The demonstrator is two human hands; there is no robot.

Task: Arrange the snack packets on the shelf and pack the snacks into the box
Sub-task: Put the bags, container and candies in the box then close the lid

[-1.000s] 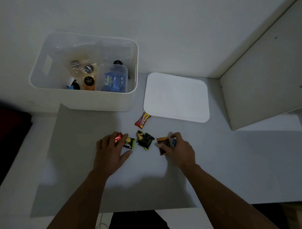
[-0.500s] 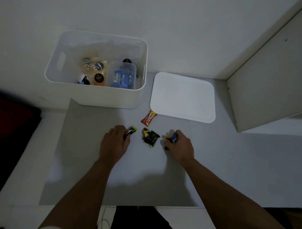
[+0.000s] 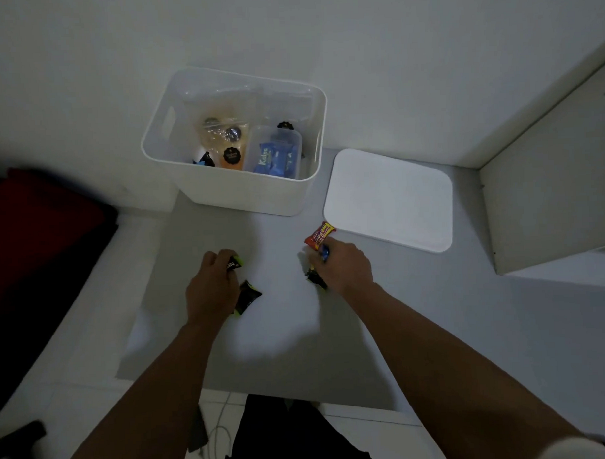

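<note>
My left hand (image 3: 212,289) is closed around black snack packets with green ends: one (image 3: 234,262) pokes out by my fingers, another (image 3: 247,297) shows below my thumb. My right hand (image 3: 343,267) is closed on several small packets, with a blue one (image 3: 325,252) and a dark one (image 3: 316,278) showing, and its fingertips touch a red and yellow bar (image 3: 320,235) on the grey mat (image 3: 281,340). The white box (image 3: 236,197) stands open behind the mat and holds blue packets (image 3: 274,158), an orange pouch (image 3: 222,143) and a clear inner tub.
The box's white lid (image 3: 389,200) lies flat to the right of the box. A white shelf panel (image 3: 550,193) rises at the far right. A dark red cloth (image 3: 36,221) lies at the left. A cable (image 3: 215,438) trails at the bottom near my legs.
Both hands gathered the loose packets from the mat's middle and closed on them. The right hand reached up to the red and yellow bar. The camera view shifted left, so the box sits nearer centre.
</note>
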